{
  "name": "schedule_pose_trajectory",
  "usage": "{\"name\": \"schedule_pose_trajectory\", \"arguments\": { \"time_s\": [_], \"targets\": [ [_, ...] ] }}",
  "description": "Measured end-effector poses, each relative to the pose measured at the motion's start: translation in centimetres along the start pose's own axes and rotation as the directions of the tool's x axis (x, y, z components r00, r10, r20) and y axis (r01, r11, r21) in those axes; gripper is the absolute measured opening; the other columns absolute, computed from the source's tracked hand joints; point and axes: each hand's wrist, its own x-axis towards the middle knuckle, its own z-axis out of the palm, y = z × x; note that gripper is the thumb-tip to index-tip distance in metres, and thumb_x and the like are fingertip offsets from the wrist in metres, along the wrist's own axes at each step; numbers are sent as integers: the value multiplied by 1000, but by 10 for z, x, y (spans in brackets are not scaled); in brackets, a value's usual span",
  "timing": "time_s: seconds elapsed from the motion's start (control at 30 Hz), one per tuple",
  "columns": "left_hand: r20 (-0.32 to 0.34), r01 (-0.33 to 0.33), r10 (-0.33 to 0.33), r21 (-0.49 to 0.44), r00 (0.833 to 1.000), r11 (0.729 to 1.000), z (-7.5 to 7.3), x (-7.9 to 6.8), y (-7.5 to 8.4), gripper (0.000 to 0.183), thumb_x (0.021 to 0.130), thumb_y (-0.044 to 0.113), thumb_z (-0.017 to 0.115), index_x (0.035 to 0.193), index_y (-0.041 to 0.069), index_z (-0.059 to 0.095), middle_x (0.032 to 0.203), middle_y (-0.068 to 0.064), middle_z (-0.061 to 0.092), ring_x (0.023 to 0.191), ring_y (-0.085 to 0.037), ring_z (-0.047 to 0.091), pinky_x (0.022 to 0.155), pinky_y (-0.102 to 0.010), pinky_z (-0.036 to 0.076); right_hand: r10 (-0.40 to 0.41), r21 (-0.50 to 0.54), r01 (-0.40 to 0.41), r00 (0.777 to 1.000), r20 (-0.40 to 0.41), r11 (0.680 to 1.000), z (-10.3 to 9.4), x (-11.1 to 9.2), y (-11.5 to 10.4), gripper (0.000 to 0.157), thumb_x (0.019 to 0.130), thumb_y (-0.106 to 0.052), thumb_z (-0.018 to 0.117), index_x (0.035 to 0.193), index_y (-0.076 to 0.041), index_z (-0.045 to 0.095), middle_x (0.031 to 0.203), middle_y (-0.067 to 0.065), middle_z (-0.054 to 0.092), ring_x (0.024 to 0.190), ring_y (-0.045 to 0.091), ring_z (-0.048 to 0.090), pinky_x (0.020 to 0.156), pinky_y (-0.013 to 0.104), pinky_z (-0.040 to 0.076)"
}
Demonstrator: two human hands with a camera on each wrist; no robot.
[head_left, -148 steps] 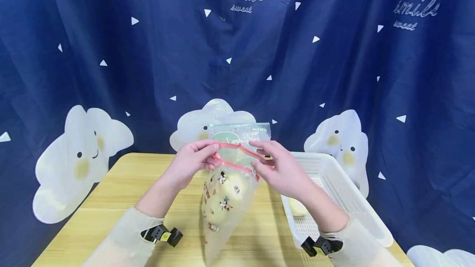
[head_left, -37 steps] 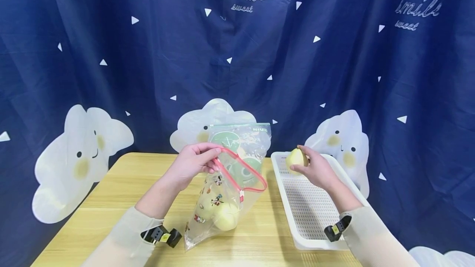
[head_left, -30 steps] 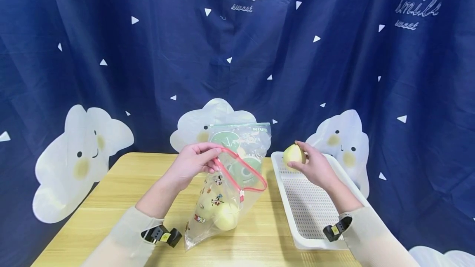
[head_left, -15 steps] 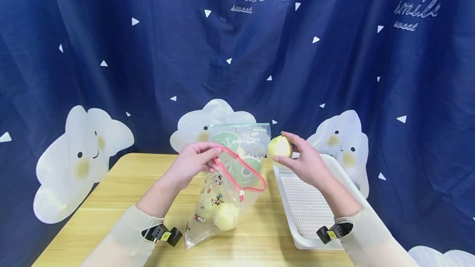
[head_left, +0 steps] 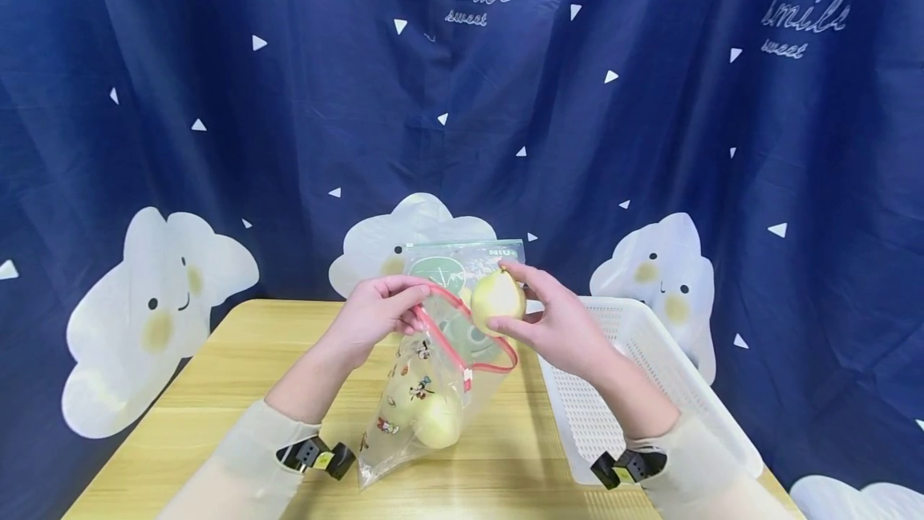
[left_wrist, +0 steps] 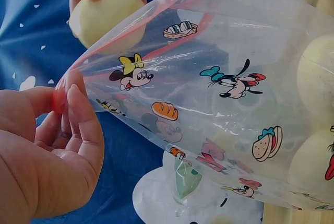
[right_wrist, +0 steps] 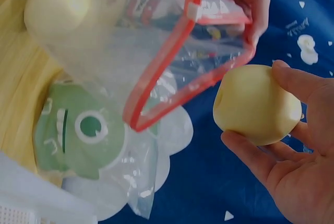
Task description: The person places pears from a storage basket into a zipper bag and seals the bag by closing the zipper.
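A clear zip bag point(head_left: 426, 392) with a red zip strip and printed cartoon figures stands tilted on the table, its mouth spread apart. My left hand point(head_left: 378, 311) pinches one corner of that mouth between thumb and fingers. Inside the bag lie pale yellow pears point(head_left: 438, 421); two show in the left wrist view. My right hand point(head_left: 566, 327) grips another pear point(head_left: 498, 301) by its sides, stem upward, just above the red-edged opening. In the right wrist view this pear point(right_wrist: 258, 106) is beside the red strip, outside the bag.
A white perforated plastic basket point(head_left: 577, 424) stands at the right, partly hidden under my right forearm. Behind the zip bag is a second clear bag point(head_left: 462, 251) with green print. The wooden table point(head_left: 238, 392) ends at a dark blue cloud-patterned curtain point(head_left: 462, 143).
My right hand let go of the bag's rim, picked a pear from the basket and carried it left to the bag's mouth. My left hand has kept its pinch on the bag.
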Motion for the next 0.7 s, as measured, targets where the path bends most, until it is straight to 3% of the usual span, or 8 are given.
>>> {"name": "schedule_pose_trajectory", "arguments": {
  "time_s": [0.2,0.33,0.5,0.7],
  "targets": [
    [-52,6,-5,5,999,1000,0,0,-1,31,108,17,71,130,-4,75,75,2,69,66,-9,69,67,-21,62,-21,23,20,998,65,1000,19,1,-9,82,90,-15,93,161,-12,53,152,15,61,124,33,70,90,31,68],
    [-89,-1,2,7,996,1000,-2,-1,-1,30,107,20,72,128,-2,77,74,3,69,64,-8,67,66,-21,61,-53,17,52,993,102,999,29,4,-13,80,93,-14,89,163,-11,51,156,17,57,133,33,67,100,35,65],
    [-167,-8,6,-12,986,1000,-5,-2,-5,30,108,19,70,127,-4,76,72,4,67,64,-7,64,65,-20,58,-82,25,80,993,84,996,29,2,-10,67,99,-10,81,160,-7,54,156,18,58,139,36,66,110,45,61],
    [-178,-15,10,-26,984,1000,-7,-1,-9,31,108,18,70,127,-5,76,70,4,69,63,-6,66,64,-19,57,-30,-22,32,997,65,999,22,-1,-3,48,104,-12,74,150,-9,63,148,13,66,129,33,72,107,51,62]
  ]
}}
